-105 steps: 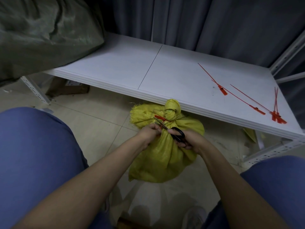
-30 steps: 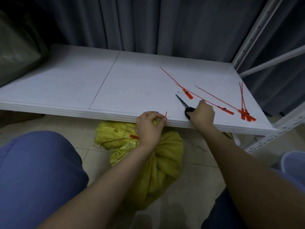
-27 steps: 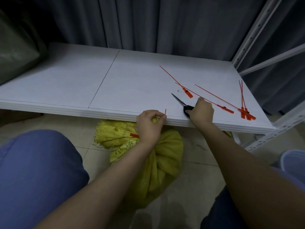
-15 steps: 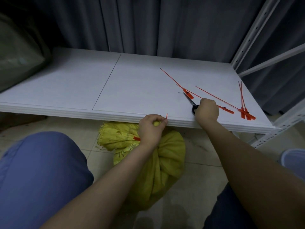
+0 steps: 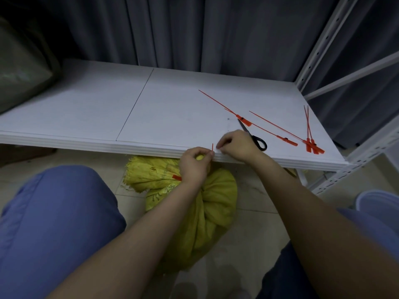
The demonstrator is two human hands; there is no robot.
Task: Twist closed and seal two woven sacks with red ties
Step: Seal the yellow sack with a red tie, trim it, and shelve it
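Head | scissors [image 5: 255, 139] now down at shelf [image 5: 86, 117] front edge | right hand [image 5: 235, 145] curled, empty | left hand [image 5: 194, 165] grips sack [image 5: 207, 201], sealed

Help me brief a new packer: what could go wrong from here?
The scissors lie near the shelf edge, right beside the right hand; a careless move could knock them off. The thin red sliver pinched by the left hand, above the yellow sack, could slip and get lost on the floor.
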